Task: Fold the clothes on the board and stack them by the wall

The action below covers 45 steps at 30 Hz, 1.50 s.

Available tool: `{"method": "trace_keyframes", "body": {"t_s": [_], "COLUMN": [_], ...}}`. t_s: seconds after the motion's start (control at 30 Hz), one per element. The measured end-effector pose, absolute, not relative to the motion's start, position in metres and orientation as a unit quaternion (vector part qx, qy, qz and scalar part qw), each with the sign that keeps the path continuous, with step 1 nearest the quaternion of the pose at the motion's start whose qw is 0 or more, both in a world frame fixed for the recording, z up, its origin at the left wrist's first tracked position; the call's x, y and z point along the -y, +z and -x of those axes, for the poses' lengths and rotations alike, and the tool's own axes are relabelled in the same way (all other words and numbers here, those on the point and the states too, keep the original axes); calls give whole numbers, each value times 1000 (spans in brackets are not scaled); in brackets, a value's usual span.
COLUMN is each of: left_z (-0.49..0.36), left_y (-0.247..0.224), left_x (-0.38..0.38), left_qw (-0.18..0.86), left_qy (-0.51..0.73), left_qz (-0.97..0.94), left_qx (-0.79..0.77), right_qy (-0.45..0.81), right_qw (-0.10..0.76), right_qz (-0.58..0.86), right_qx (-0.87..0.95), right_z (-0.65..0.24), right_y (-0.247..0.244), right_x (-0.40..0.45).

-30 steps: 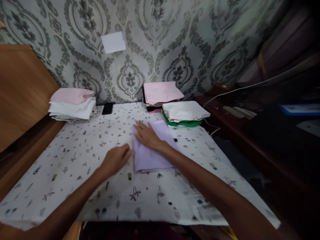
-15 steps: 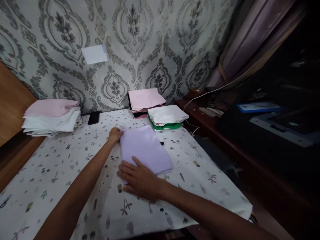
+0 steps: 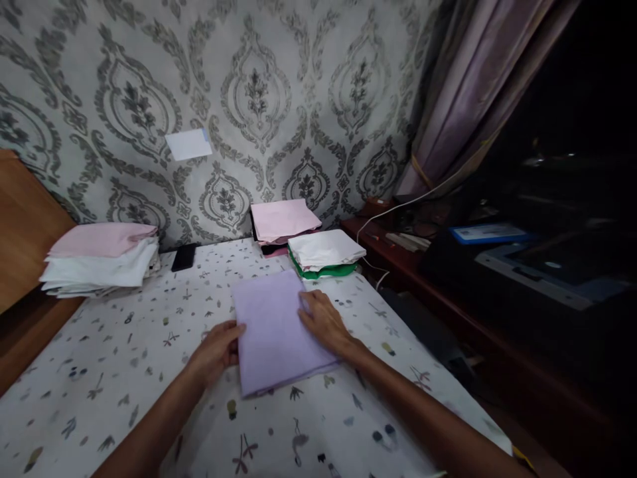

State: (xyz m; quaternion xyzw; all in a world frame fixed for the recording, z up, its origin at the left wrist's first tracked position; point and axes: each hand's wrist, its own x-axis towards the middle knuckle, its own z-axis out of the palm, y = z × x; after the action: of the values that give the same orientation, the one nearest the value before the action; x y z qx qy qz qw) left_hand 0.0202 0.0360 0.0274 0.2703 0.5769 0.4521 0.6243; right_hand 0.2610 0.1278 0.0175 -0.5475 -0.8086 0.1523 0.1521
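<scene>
A folded lavender cloth [image 3: 276, 338] lies flat on the patterned white sheet in front of me. Its left edge is held by my left hand [image 3: 219, 348], the thumb on top and the fingers curled beneath. At the opposite edge, my right hand [image 3: 323, 318] grips the cloth near its upper right side, with the fingertips bent around the border. Just beyond the cloth sits a folded stack of white and green cloths [image 3: 326, 249]. Behind that, another stack has a pink cloth [image 3: 283, 220] on top.
At the left stands a pile of pink and white folded cloths [image 3: 99, 259], with a black phone [image 3: 184, 257] beside it. A patterned wall [image 3: 308, 119] closes off the back. To the right, a white cable [image 3: 398, 207] runs over a dark red ledge [image 3: 423, 279].
My right hand has moved from the cloth's lower left to its right edge. My left hand has slid down the left edge. The view has tilted up slightly.
</scene>
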Motion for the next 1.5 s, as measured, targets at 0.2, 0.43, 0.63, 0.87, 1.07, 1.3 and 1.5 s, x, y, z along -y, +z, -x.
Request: {"method": "trace_keyframes", "body": {"t_s": [0.2, 0.43, 0.63, 0.87, 1.07, 1.3, 1.5], "left_z": [-30, 106, 80, -3, 8, 62, 86], "left_y": [37, 79, 64, 4, -2, 17, 36], "left_x": [-11, 13, 24, 11, 23, 39, 39], "left_qw": [681, 527, 67, -6, 90, 133, 271], "left_qy": [448, 275, 107, 56, 169, 244, 275], "left_qz": [-272, -396, -582, -645, -608, -486, -409], "left_qx": [-512, -700, -804, -762, -770, -829, -827], "right_qy": [198, 183, 181, 142, 190, 257, 332], "right_qw": [125, 108, 165, 70, 78, 75, 48], "right_qz": [544, 430, 225, 219, 229, 415, 415], "right_qx": [806, 877, 943, 963, 952, 869, 846], "right_z": [-257, -248, -157, -88, -91, -97, -88], "right_y": [31, 45, 34, 10, 2, 22, 32], "right_x": [-112, -86, -114, -144, -150, -190, -211]}}
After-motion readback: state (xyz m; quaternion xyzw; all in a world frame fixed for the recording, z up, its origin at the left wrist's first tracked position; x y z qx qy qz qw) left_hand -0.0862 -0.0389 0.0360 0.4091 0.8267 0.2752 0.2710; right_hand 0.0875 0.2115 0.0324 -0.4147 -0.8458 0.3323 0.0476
